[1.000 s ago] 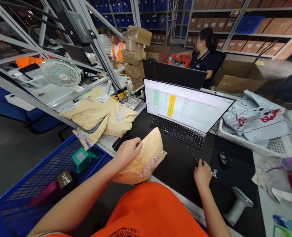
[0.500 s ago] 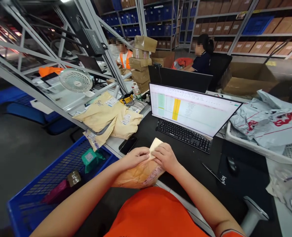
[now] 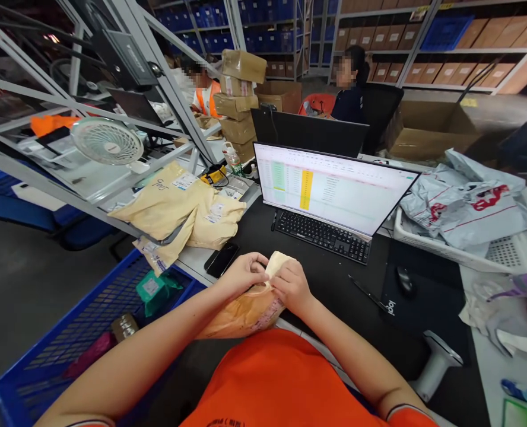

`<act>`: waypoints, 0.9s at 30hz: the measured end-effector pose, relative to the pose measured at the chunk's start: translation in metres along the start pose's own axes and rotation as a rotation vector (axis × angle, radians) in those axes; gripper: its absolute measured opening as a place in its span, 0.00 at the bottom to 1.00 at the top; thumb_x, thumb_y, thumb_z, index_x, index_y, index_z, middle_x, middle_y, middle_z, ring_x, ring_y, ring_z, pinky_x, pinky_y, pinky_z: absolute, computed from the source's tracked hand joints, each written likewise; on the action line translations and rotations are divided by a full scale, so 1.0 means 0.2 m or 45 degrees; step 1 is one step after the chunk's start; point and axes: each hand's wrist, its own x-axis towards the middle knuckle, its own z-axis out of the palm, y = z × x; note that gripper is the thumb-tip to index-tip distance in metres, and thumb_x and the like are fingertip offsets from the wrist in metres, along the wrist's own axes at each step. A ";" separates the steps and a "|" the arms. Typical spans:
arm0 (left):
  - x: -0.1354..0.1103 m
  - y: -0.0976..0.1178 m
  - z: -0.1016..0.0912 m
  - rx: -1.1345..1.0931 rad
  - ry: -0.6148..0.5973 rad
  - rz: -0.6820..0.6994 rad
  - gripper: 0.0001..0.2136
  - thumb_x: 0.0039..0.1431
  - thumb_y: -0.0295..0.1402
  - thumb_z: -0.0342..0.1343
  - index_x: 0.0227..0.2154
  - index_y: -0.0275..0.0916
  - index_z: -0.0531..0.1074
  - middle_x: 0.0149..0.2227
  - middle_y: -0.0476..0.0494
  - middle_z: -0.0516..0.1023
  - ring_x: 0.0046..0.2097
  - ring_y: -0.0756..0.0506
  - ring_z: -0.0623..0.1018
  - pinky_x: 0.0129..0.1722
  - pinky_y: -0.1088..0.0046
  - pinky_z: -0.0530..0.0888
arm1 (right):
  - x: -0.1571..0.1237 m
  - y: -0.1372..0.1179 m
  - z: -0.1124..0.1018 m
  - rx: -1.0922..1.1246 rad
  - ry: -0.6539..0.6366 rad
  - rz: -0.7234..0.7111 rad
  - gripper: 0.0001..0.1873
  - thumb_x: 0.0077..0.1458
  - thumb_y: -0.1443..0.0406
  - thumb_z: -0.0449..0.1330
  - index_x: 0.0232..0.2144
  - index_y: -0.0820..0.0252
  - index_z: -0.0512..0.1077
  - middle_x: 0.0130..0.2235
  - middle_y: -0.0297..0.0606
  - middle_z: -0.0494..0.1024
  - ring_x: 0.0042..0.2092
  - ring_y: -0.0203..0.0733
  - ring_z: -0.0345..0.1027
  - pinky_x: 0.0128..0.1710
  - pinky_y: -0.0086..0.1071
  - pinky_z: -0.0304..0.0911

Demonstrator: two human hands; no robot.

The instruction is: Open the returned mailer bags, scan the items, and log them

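Note:
An orange-yellow mailing bag (image 3: 234, 315) rests against the front of my body at the desk edge, a pale flap standing up at its top and a printed label down its right side. Closed at the base of that flap, my left hand (image 3: 244, 276) pinches the bag's upper edge with thumb and fingers. From the other side my right hand (image 3: 292, 287) grips the flap, fingers curled over it. What lies inside the bag is hidden. Just beyond my left hand is a black phone (image 3: 221, 260).
A monitor (image 3: 330, 187) and keyboard (image 3: 323, 236) stand ahead. Yellow mailers (image 3: 165, 201) lie left, above a blue crate (image 3: 36, 356) of small parcels. On the right are a pen (image 3: 370, 293), mouse (image 3: 405, 280), scanner (image 3: 437, 362) and white basket (image 3: 450, 256). Two people sit beyond.
My left hand has lifted slightly and its fingers have arched at the bag's top edge. The right hand keeps hold of the flap. My view has shifted a little to the right.

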 end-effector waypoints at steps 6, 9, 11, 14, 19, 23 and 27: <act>-0.03 0.14 -0.04 0.251 0.000 0.154 0.17 0.40 0.40 0.66 0.33 0.35 0.74 0.21 0.55 0.69 0.24 0.54 0.65 0.25 0.77 0.59 | -0.02 0.01 -0.04 0.086 -0.043 -0.093 0.14 0.64 0.70 0.54 0.28 0.55 0.73 0.28 0.32 0.73 0.33 0.36 0.64 0.44 0.34 0.62; -0.05 0.18 -0.06 0.381 -0.016 0.154 0.16 0.44 0.42 0.63 0.32 0.35 0.76 0.21 0.54 0.68 0.25 0.53 0.64 0.26 0.76 0.58 | 0.00 0.04 -0.09 0.139 0.120 0.278 0.07 0.63 0.63 0.59 0.41 0.57 0.76 0.39 0.39 0.78 0.42 0.41 0.69 0.47 0.39 0.65; -0.06 0.18 -0.06 0.424 -0.020 0.150 0.16 0.45 0.43 0.61 0.31 0.35 0.76 0.22 0.53 0.69 0.26 0.52 0.65 0.27 0.76 0.58 | 0.02 0.06 -0.11 0.179 0.143 0.423 0.14 0.62 0.60 0.62 0.49 0.57 0.75 0.44 0.44 0.78 0.47 0.45 0.69 0.50 0.43 0.67; -0.05 0.16 -0.05 0.433 -0.027 0.159 0.15 0.46 0.44 0.60 0.30 0.35 0.75 0.24 0.51 0.71 0.28 0.51 0.67 0.30 0.75 0.61 | 0.04 0.08 -0.10 0.308 0.095 0.506 0.17 0.62 0.60 0.62 0.52 0.56 0.73 0.49 0.45 0.76 0.52 0.47 0.69 0.54 0.45 0.68; -0.03 0.13 -0.03 0.291 -0.057 0.147 0.15 0.48 0.45 0.62 0.30 0.37 0.74 0.28 0.50 0.73 0.32 0.49 0.70 0.34 0.74 0.65 | 0.03 0.06 -0.07 0.213 0.136 0.506 0.14 0.63 0.62 0.60 0.50 0.53 0.77 0.50 0.44 0.76 0.52 0.47 0.69 0.53 0.44 0.68; -0.02 0.09 -0.04 -0.041 -0.166 -0.033 0.19 0.43 0.46 0.68 0.32 0.37 0.73 0.30 0.49 0.75 0.32 0.49 0.73 0.34 0.74 0.68 | 0.04 0.06 -0.10 0.091 0.035 0.253 0.12 0.64 0.65 0.58 0.44 0.50 0.81 0.42 0.39 0.77 0.45 0.43 0.68 0.49 0.39 0.64; -0.01 0.06 -0.04 -0.116 -0.205 -0.103 0.20 0.41 0.45 0.70 0.31 0.37 0.73 0.31 0.48 0.77 0.33 0.48 0.74 0.34 0.73 0.69 | 0.14 0.09 -0.18 0.069 -0.191 0.041 0.09 0.66 0.62 0.59 0.39 0.53 0.80 0.36 0.37 0.75 0.41 0.40 0.65 0.46 0.37 0.59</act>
